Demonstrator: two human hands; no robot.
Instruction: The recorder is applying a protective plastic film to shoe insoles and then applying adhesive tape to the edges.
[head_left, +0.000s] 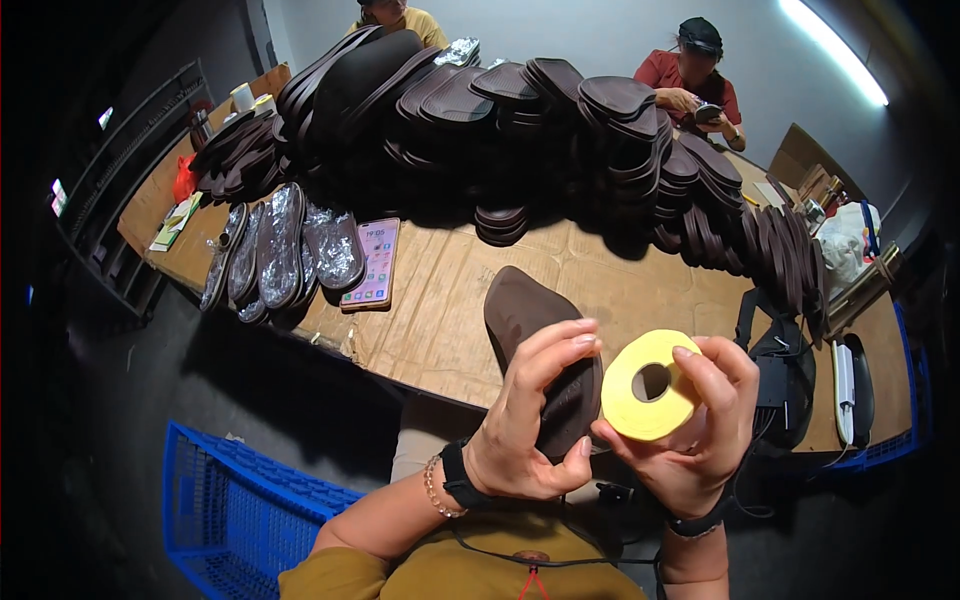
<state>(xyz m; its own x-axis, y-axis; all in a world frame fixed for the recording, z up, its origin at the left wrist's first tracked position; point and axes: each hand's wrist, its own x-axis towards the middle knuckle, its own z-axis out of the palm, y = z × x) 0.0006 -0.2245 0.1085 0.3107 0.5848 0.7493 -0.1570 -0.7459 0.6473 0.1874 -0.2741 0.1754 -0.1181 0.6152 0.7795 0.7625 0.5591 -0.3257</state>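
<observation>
My right hand [705,420] holds a thick yellow tape roll [640,415] by its rim, with the hollow core facing up at me. Its thumb and fingers press on the right side of the roll. Just left of it, my left hand [520,425] curves over a dark brown shoe sole [525,305]. The left fingers and thumb stand apart in a C shape, and part of the sole shows in the gap. Whether those fingers press on the sole, I cannot tell. The sole points away from me and its near end reaches past the table's front edge.
Tall piles of brown soles [510,95] span the far side of the table [430,330]. Plastic-wrapped soles [280,245] and a phone [372,265] lie at the left. A blue crate [230,510] stands lower left. A black device [775,375] sits at right; two people work across the table.
</observation>
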